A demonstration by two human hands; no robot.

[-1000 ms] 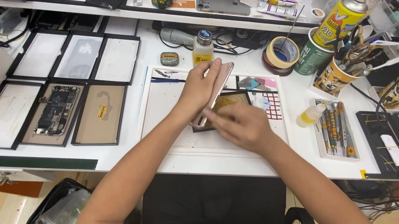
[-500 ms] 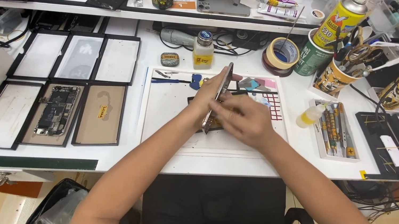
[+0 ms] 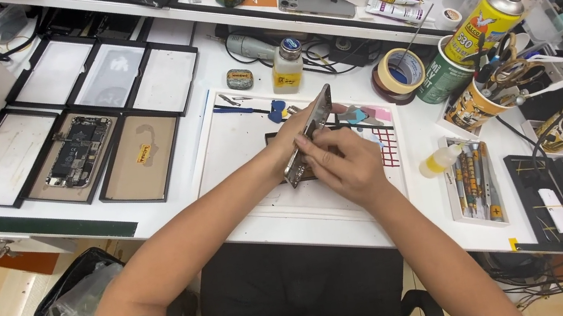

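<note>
Over white mat (image 3: 247, 137) on worktop (image 3: 425, 195): 2 hands closed on phone frame (image 3: 308, 134), tilted on edge; left hand (image 3: 291, 137) grips it, right hand (image 3: 343, 163) pinches near edge.

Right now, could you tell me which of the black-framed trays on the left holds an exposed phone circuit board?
The front-row middle tray: it holds a dark phone body with its circuitry showing, while the neighbouring trays hold plain white or brown panels.
</note>
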